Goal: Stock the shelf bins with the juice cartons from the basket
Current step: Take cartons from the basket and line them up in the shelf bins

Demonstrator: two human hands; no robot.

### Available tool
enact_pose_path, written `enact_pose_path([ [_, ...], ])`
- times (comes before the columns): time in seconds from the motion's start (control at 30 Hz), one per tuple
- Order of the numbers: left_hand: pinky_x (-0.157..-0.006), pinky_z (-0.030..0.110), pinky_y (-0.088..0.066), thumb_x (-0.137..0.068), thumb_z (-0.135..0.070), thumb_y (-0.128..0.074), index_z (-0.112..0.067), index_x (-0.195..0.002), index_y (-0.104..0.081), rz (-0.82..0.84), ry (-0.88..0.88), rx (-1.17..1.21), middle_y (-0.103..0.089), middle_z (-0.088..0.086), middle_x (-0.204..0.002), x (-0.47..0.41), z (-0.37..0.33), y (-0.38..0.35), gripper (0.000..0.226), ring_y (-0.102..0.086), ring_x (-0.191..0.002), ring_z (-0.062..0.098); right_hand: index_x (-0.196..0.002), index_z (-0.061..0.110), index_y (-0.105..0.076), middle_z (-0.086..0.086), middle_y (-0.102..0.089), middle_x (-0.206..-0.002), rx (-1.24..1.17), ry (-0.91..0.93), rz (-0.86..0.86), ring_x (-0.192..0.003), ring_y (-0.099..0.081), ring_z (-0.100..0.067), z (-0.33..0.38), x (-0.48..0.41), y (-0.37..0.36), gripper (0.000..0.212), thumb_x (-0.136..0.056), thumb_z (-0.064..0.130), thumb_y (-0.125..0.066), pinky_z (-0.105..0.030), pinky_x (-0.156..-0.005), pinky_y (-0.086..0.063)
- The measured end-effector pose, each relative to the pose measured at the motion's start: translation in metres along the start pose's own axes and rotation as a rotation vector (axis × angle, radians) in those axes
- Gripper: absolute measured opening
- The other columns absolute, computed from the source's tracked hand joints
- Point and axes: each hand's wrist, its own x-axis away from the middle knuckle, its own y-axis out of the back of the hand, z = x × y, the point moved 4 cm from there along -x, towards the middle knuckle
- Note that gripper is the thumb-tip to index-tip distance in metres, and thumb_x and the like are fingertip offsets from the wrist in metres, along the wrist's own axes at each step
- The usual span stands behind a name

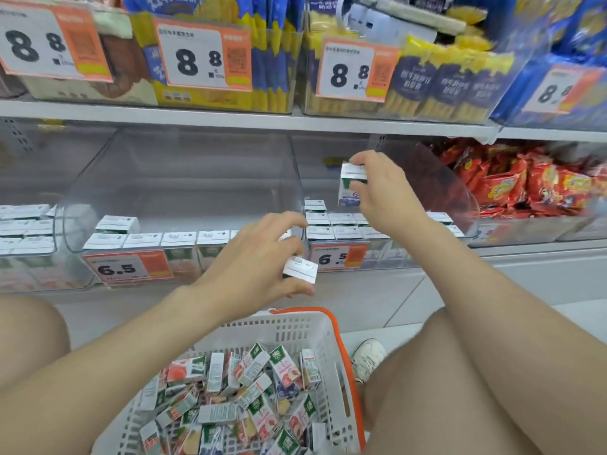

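Observation:
A white plastic basket point(295, 326) with an orange handle sits between my knees, filled with several small juice cartons point(253, 389). My left hand point(259, 257) grips one carton point(300, 270) above the basket, in front of the middle clear bin point(184, 192). My right hand point(381, 188) holds another carton point(351, 183) upright inside the right clear bin point(460, 205), above the rows of cartons point(341, 226) standing there. The middle bin holds one front row of cartons point(157, 241) plus one behind it.
Price tags marked 6.5 point(126, 266) hang on the bin fronts. A third carton bin point(26, 231) is at the left. Red snack bags point(525, 182) fill the bin to the right. The upper shelf point(230, 118) carries biscuit packs. My shoe point(368, 357) rests beside the basket.

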Motion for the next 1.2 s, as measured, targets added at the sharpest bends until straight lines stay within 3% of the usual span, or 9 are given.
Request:
enact_pose_path([
  [0.13,-0.109,0.041,-0.037,-0.084,-0.072,-0.070,-0.024,-0.106,-0.072,0.089,0.030,-0.020,-0.035,-0.008,-0.163,-0.006,-0.001,-0.021,0.053,-0.037,-0.144,0.018,-0.133,0.010,-0.055,-0.016,-0.052,-0.130,0.066,-0.029,0.186,-0.117,-0.054,-0.036,-0.010,-0.018,-0.032,0.035,-0.099,0.008,-0.062,-0.042,-0.098,-0.044],
  [0.37,-0.096,0.039,-0.048,-0.082,-0.077,-0.069,-0.025,-0.100,-0.073,0.089,0.069,0.088,-0.041,-0.015,-0.150,-0.014,-0.002,-0.019,0.054,-0.054,-0.121,0.014,-0.144,0.015,-0.054,-0.016,-0.057,-0.144,0.095,-0.229,0.505,-0.123,-0.058,-0.036,-0.012,-0.024,-0.061,0.050,-0.094,0.012,-0.046,-0.036,-0.091,-0.047],
  [0.47,-0.097,0.033,-0.047,-0.080,-0.077,-0.069,-0.027,-0.101,-0.072,0.026,0.117,0.210,-0.045,-0.016,-0.144,-0.006,0.001,-0.009,0.054,-0.052,-0.121,0.009,-0.139,0.008,-0.057,-0.018,-0.059,-0.140,0.111,-0.217,0.450,-0.124,-0.058,-0.039,0.002,-0.022,-0.049,0.049,-0.091,0.009,-0.047,-0.044,-0.101,-0.053],
  [0.53,-0.088,0.026,-0.044,-0.078,-0.077,-0.068,-0.027,-0.099,-0.071,-0.073,0.164,0.301,-0.058,-0.017,-0.122,0.001,0.003,0.004,0.054,-0.054,-0.105,0.002,-0.128,0.006,-0.065,-0.015,-0.068,-0.127,0.019,-0.147,0.246,-0.118,-0.063,-0.033,0.024,-0.019,-0.031,0.040,-0.092,0.005,-0.048,-0.042,-0.102,-0.053],
  [0.63,-0.069,0.023,-0.044,-0.074,-0.076,-0.071,-0.030,-0.094,-0.068,-0.180,0.354,0.462,-0.066,-0.013,-0.085,0.012,0.014,0.026,0.050,-0.056,-0.074,0.004,-0.108,0.020,-0.072,0.001,-0.075,-0.097,-0.344,-0.025,-0.065,-0.085,-0.066,-0.015,0.075,0.010,0.000,0.029,-0.091,0.006,-0.054,-0.027,-0.081,-0.054],
  [0.8,-0.068,0.054,-0.064,-0.064,-0.081,-0.079,-0.029,-0.097,-0.075,-0.210,0.588,0.851,-0.076,0.005,-0.093,0.035,0.045,0.050,0.062,-0.073,-0.079,0.034,-0.118,0.022,-0.073,0.012,-0.073,-0.088,-0.631,0.154,0.201,-0.082,-0.068,-0.007,0.138,0.059,-0.010,0.021,-0.103,0.016,-0.058,-0.018,-0.070,-0.048],
  [0.9,-0.062,0.043,-0.065,-0.071,-0.056,-0.084,-0.018,-0.099,-0.076,-0.208,0.655,1.011,-0.079,0.011,-0.089,0.051,0.049,0.066,0.048,-0.075,-0.076,0.024,-0.122,0.018,-0.074,0.012,-0.077,-0.099,-0.710,0.171,0.234,-0.091,-0.071,-0.006,0.154,0.059,-0.021,0.023,-0.109,0.025,-0.056,-0.025,-0.076,-0.054],
  [1.0,-0.073,0.055,-0.064,-0.069,-0.054,-0.086,-0.012,-0.102,-0.075,-0.228,0.727,1.071,-0.080,0.013,-0.088,0.068,0.057,0.079,0.056,-0.077,-0.081,0.038,-0.123,0.017,-0.074,0.001,-0.079,-0.107,-0.858,0.126,0.251,-0.101,-0.075,-0.019,0.166,0.056,-0.031,0.024,-0.103,0.029,-0.067,-0.043,-0.090,-0.061],
  [1.2,-0.064,0.035,-0.058,-0.071,-0.049,-0.086,-0.008,-0.106,-0.075,-0.305,0.786,1.103,-0.080,0.016,-0.090,0.098,0.081,0.104,0.055,-0.075,-0.074,0.027,-0.126,0.023,-0.070,-0.011,-0.077,-0.100,-0.968,0.151,0.263,-0.092,-0.073,-0.030,0.208,0.056,-0.052,0.043,-0.088,0.014,-0.086,-0.035,-0.082,-0.061],
])
